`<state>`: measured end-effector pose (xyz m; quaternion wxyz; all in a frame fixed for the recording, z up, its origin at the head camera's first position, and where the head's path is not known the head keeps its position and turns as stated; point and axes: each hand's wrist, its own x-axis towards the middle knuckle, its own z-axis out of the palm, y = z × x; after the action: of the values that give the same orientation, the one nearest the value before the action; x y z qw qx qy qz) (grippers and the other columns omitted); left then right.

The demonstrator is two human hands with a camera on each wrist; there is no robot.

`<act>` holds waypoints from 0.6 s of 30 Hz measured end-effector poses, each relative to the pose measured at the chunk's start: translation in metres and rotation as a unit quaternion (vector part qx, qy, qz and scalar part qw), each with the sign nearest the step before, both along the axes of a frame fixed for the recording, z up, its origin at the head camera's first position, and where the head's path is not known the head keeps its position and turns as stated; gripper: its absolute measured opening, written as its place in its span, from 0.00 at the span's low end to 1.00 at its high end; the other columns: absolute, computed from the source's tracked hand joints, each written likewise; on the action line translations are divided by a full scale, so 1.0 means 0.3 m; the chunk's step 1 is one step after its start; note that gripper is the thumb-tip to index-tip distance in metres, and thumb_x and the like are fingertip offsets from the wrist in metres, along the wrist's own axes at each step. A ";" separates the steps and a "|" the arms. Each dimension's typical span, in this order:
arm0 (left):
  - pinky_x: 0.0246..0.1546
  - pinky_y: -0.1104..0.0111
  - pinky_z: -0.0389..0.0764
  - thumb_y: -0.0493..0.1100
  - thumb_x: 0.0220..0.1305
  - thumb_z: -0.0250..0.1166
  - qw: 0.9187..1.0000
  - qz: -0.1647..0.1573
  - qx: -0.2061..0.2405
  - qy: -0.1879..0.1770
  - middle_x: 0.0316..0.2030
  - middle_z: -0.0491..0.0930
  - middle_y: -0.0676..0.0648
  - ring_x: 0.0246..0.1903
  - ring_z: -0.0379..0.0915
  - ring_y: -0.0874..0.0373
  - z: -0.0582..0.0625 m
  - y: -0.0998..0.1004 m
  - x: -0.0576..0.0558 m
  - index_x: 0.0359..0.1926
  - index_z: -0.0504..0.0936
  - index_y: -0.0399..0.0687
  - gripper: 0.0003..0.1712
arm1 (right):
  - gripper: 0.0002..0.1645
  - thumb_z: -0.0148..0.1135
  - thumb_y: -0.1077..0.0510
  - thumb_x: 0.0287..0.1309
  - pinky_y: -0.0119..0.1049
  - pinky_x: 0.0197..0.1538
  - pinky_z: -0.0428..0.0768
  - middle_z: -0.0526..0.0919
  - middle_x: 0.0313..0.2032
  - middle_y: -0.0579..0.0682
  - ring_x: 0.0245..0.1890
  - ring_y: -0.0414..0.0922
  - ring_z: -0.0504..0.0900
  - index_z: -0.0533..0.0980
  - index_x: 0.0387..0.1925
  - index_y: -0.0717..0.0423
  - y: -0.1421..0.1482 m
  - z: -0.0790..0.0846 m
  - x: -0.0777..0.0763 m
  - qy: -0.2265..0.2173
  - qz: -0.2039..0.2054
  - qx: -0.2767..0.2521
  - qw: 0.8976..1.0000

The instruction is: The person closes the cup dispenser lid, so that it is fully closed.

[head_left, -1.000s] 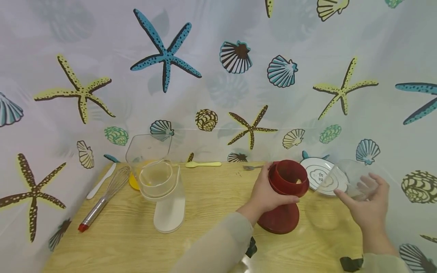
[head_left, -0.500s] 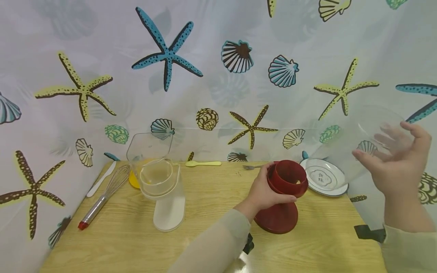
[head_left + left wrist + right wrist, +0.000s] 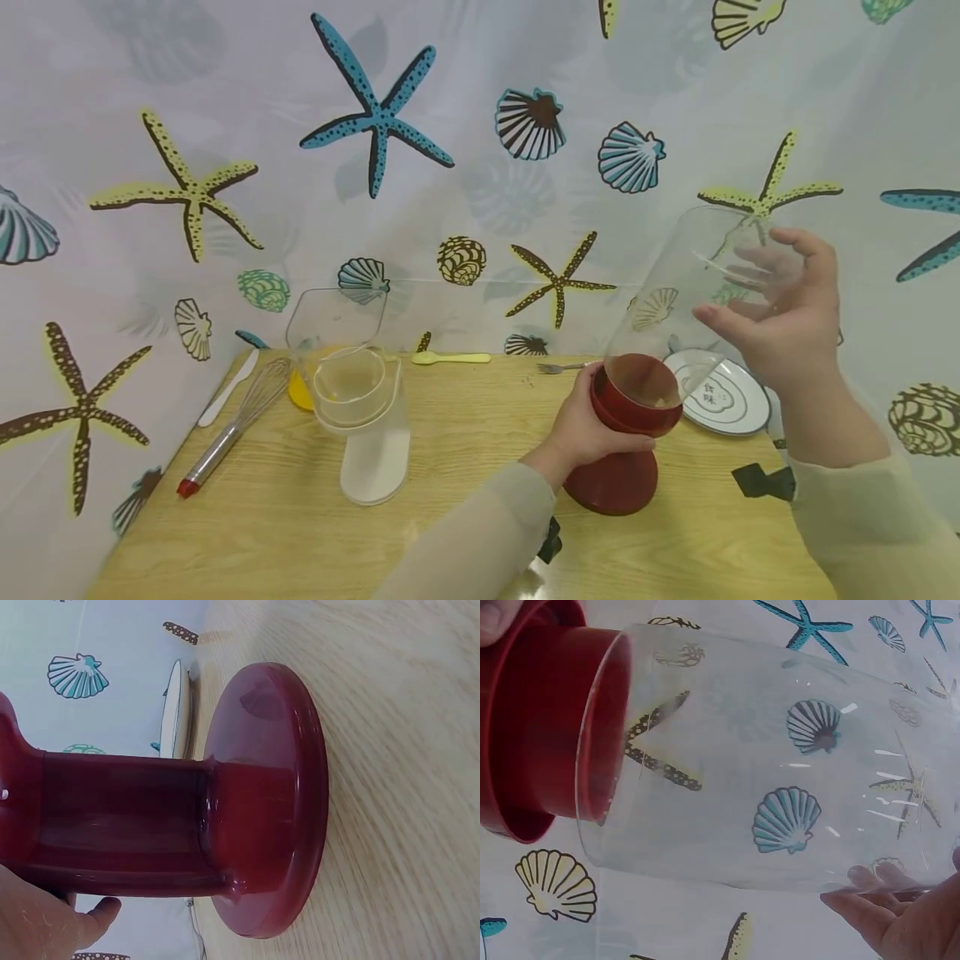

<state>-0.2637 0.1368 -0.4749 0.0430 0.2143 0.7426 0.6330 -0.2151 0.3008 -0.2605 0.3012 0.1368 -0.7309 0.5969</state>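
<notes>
A red dispenser stand [image 3: 611, 483] with a round base and a ring-shaped collar stands on the table. My left hand [image 3: 585, 429] grips it around the collar, thumb across the front. Above it, a clear cylinder [image 3: 667, 292] tilts to the right, held in the curled fingers and thumb of my right hand [image 3: 795, 321]. In the right wrist view, the cylinder's open rim [image 3: 585, 787] overlaps the edge of the red collar [image 3: 562, 720]; whether it sits on it I cannot tell. The left wrist view has the stand's column [image 3: 120, 825] and round base [image 3: 270, 802] close up.
At left stands a white dispenser [image 3: 375, 467] with a clear container, beside a whisk [image 3: 232, 429], a white knife [image 3: 228, 387] and something yellow [image 3: 300, 390]. A yellow spoon [image 3: 450, 358], a fork [image 3: 558, 367] and a white plate [image 3: 738, 408] lie along the back, before a patterned curtain [image 3: 480, 192].
My right hand lifted the clear cylinder up and right, off the plate side, then brought it back left over the red stand. My left hand has kept its hold on the stand.
</notes>
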 end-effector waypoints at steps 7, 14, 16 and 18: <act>0.52 0.66 0.74 0.61 0.31 0.81 1.000 0.013 -0.014 0.005 0.55 0.68 0.65 0.54 0.67 0.67 -0.001 0.001 0.000 0.66 0.51 0.76 0.63 | 0.57 0.79 0.62 0.38 0.28 0.47 0.75 0.70 0.61 0.48 0.54 0.45 0.73 0.56 0.66 0.35 -0.028 -0.065 -0.015 -0.069 -0.082 0.133 0.985; 0.53 0.66 0.74 0.60 0.31 0.82 1.000 0.013 -0.020 0.002 0.55 0.69 0.65 0.54 0.67 0.68 0.006 0.002 0.006 0.65 0.50 0.77 0.62 | 0.57 0.79 0.59 0.38 0.34 0.47 0.75 0.69 0.62 0.48 0.54 0.43 0.73 0.56 0.66 0.36 -0.037 -0.087 -0.010 -0.071 -0.090 0.149 0.982; 0.53 0.65 0.74 0.60 0.31 0.82 1.000 0.014 -0.020 0.000 0.55 0.69 0.65 0.53 0.67 0.67 0.009 0.002 0.007 0.65 0.51 0.77 0.62 | 0.57 0.79 0.60 0.38 0.35 0.47 0.75 0.70 0.62 0.48 0.54 0.43 0.73 0.56 0.66 0.37 -0.040 -0.088 -0.008 -0.070 -0.091 0.149 0.982; 0.53 0.65 0.74 0.61 0.31 0.81 1.000 0.015 -0.021 -0.001 0.54 0.69 0.66 0.53 0.68 0.67 0.010 0.002 0.008 0.65 0.51 0.77 0.62 | 0.56 0.79 0.61 0.38 0.34 0.47 0.75 0.70 0.61 0.50 0.54 0.44 0.73 0.56 0.66 0.38 -0.040 -0.091 -0.009 -0.069 -0.089 0.145 0.983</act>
<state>-0.2612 0.1374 -0.4720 0.0386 0.2012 0.7588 0.6183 -0.2177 0.2887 -0.2877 0.2789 0.0718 -0.8380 0.4635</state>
